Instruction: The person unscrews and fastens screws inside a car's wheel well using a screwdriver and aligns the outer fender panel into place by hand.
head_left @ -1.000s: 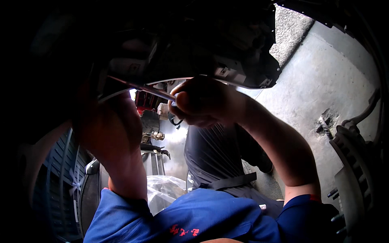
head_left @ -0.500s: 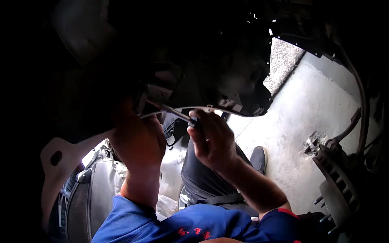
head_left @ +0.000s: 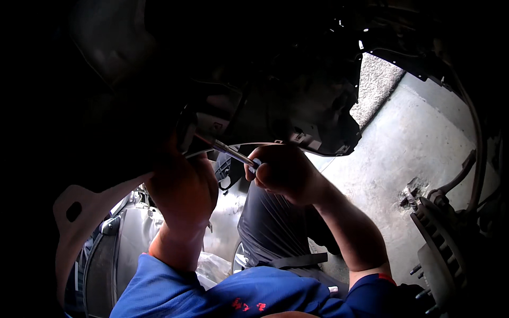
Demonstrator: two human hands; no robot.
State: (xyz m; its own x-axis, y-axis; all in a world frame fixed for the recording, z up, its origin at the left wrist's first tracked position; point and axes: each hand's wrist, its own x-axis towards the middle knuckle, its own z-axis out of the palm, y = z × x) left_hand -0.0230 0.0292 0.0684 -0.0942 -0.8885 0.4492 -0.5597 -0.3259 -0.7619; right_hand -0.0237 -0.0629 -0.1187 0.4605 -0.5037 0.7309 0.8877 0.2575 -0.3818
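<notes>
My right hand (head_left: 281, 172) is closed round the handle of a hand tool (head_left: 256, 165). Its shiny metal shaft (head_left: 229, 150) runs up and left to the underside of a dark vehicle liner or panel (head_left: 302, 100), near a small light tab. My left hand (head_left: 185, 177) reaches up beside the shaft tip into deep shadow; its fingers are hidden, so what they hold or touch cannot be made out.
A pale bracket with a slot (head_left: 90, 204) curves at left. A brake disc (head_left: 437, 241) with studs and a hose (head_left: 474, 159) stand at right. Below are concrete floor (head_left: 392, 138), my bent leg, a grey rounded part (head_left: 132, 249) and clear plastic sheeting.
Since one second ago the view has shifted, showing more panel and the slotted bracket. In the last half second my right hand has turned on the handle, its fingers curling further round it.
</notes>
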